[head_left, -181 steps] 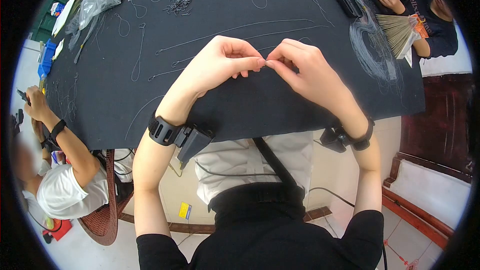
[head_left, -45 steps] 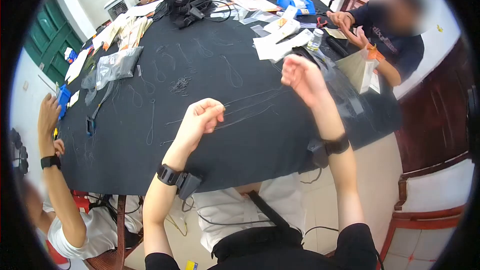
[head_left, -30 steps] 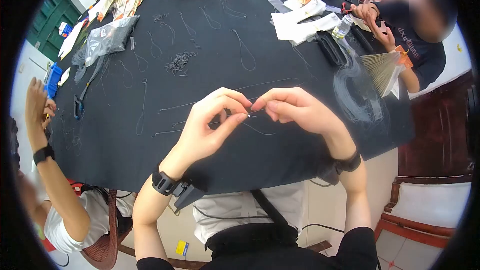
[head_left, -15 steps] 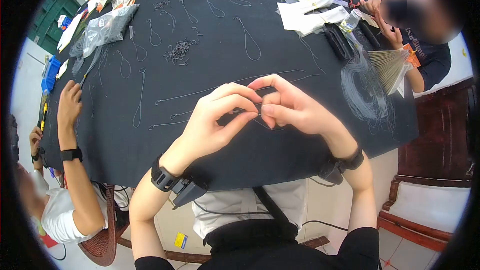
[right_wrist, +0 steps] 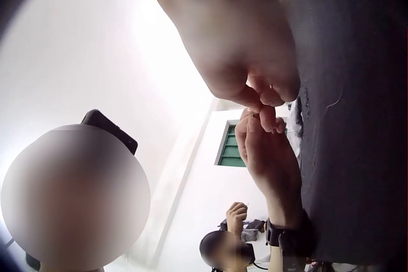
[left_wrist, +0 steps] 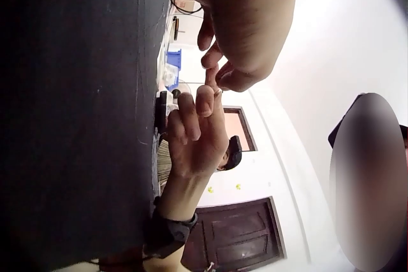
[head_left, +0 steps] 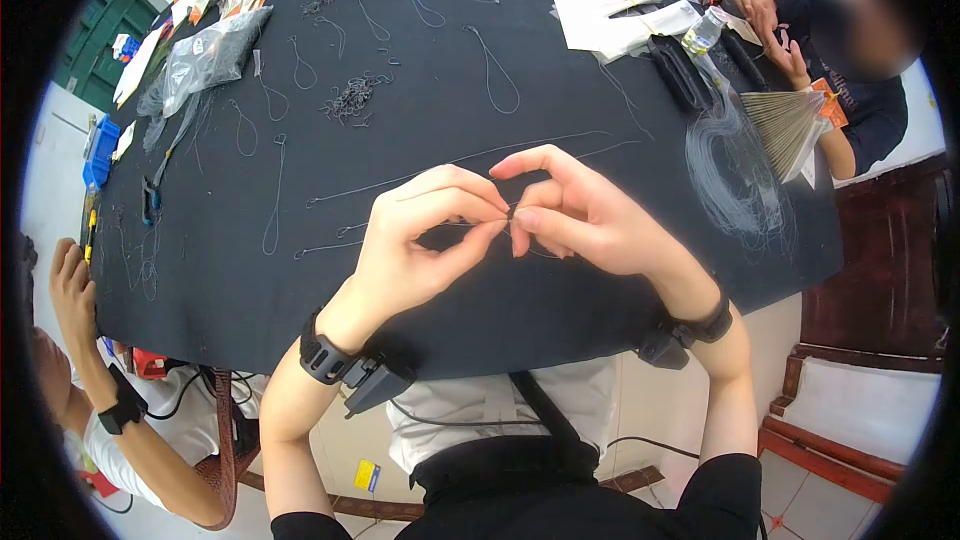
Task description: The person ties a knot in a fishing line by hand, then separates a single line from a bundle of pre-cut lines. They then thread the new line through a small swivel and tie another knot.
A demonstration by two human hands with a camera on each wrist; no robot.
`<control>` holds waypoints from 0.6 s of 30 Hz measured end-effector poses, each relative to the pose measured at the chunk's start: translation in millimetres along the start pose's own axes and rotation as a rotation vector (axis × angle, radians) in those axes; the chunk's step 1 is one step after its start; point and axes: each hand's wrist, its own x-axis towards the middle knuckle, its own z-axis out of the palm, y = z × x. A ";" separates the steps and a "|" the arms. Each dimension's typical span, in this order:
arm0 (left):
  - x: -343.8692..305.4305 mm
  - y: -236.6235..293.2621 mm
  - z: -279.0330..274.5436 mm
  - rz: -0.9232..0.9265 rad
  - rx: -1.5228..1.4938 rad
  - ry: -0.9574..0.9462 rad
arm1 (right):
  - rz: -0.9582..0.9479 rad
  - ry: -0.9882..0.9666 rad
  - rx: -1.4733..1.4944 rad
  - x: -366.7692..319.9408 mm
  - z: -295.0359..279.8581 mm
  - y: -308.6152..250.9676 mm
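Note:
Over the black-covered table my two hands meet fingertip to fingertip. My left hand [head_left: 425,225] pinches a thin strand of line [head_left: 511,220] between thumb and index finger; only a tiny bit of it shows at the tips. Thumb and curled fingers of my right hand [head_left: 600,220] pinch the same spot, its index finger raised and bent. In the left wrist view, a small bright speck shows at the right hand's [left_wrist: 197,132] fingertips. Behind the hands lie several long grey lines [head_left: 400,180] with small looped ends. A heap of small dark hook-like pieces [head_left: 350,100] lies farther back.
Several looped lines [head_left: 493,70] are spread across the table. A plastic bag [head_left: 210,55] lies left, a coil of clear line [head_left: 730,175] right, beside a fan of thin sticks or cards [head_left: 785,130]. White packets [head_left: 625,25] lie behind. Other people sit at both sides.
Earlier the hands were apart, the right one raised to the right. They came together over the lines, and the fingertips have closed in on the thin line.

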 end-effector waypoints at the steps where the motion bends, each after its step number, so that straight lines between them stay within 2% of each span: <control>1: 0.6 0.0 -0.7 0.030 0.042 -0.004 | 0.000 0.014 0.001 -0.1 0.4 -0.8; 9: 3.3 0.6 0.4 0.142 0.154 -0.009 | -0.015 -0.010 -0.002 -0.7 -0.8 -2.7; 17: 2.5 -0.2 0.3 0.154 0.138 -0.023 | 0.000 -0.001 -0.016 -2.3 1.0 -5.0; 18: 2.5 0.0 0.2 0.155 0.142 -0.017 | 0.046 0.009 -0.010 -2.5 0.9 -7.0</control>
